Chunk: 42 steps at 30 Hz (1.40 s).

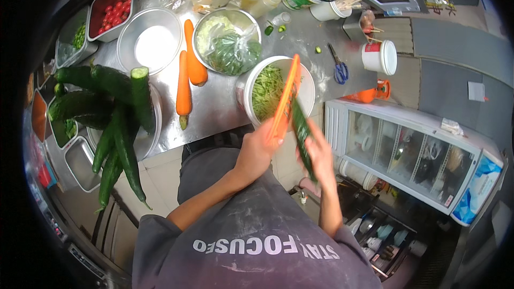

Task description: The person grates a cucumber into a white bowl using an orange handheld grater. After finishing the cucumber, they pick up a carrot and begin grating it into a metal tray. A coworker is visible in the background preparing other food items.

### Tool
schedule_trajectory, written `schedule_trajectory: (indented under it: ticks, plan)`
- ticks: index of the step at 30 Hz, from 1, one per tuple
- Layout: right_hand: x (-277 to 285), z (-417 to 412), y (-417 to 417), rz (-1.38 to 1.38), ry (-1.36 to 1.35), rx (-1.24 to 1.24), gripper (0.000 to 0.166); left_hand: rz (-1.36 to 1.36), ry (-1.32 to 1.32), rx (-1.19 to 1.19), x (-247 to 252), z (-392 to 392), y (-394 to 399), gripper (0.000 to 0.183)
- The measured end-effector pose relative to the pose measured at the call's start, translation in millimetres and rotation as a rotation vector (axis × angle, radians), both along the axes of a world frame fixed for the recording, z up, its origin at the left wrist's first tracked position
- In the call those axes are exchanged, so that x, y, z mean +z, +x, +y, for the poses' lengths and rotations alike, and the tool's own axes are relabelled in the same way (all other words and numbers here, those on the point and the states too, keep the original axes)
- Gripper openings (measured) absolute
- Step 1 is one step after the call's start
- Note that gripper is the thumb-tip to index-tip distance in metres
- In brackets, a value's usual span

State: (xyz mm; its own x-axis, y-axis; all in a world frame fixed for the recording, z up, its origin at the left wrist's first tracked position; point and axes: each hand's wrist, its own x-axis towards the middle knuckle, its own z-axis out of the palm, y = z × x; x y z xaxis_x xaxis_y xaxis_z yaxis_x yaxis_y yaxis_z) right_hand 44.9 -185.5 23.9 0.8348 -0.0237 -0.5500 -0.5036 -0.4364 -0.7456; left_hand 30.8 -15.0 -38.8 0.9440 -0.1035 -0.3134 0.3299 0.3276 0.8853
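My left hand (257, 150) grips the lower end of an orange grater (287, 96), which leans up over a white plastic bucket (249, 106). Against the grater's right side lies a dark green cucumber (302, 136), held along its length by my right hand (319, 154). The right hand is blurred. Pale green cucumber shreds (267, 88) fill the left part of the bucket's mouth; the grater hides some of the inside. Left of the bucket, two carrots (183, 88) lie on the steel table (217, 108).
Whole cucumbers (120, 128) heap over a bowl at the left, several jutting past the table edge. A steel bowl (195, 44) holds bagged greens, beside another steel bowl (124, 62). Blue-handled scissors (340, 73) lie right of the bucket. A glass-fronted refrigerator (333, 124) stands at the right.
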Motion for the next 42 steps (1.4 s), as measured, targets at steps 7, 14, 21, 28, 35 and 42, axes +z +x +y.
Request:
schedule_trajectory:
  ticks: [7, 14, 21, 28, 35, 42]
  plan:
    - [0.6, 23.6, 13.4, 0.078, -0.099, -0.084, 0.054, 0.041, 0.0, -0.07, 7.9, -0.4, -4.8, 0.045]
    - [8.0, 6.1, 20.3, 0.038, -0.223, 0.05, 0.04, 0.044, -0.034, -0.055, 8.4, -2.6, 1.8, 0.046]
    - [-1.6, 23.5, 31.9, 0.02, -0.236, -0.073, 0.033, 0.062, -0.017, -0.091, 14.5, -2.9, -3.0, 0.047]
    - [9.5, 13.2, 24.0, 0.012, -0.276, 0.115, 0.033, 0.034, -0.012, -0.044, 15.1, 1.8, 3.4, 0.047]
    - [3.1, 28.2, 60.1, 0.115, -0.21, -0.047, 0.037, 0.042, 0.053, -0.071, 20.0, 2.7, 3.5, 0.044]
    - [21.2, 18.0, -9.3, 0.105, -0.179, 0.097, 0.032, 0.065, 0.018, -0.039, 15.1, 4.3, 5.2, 0.044]
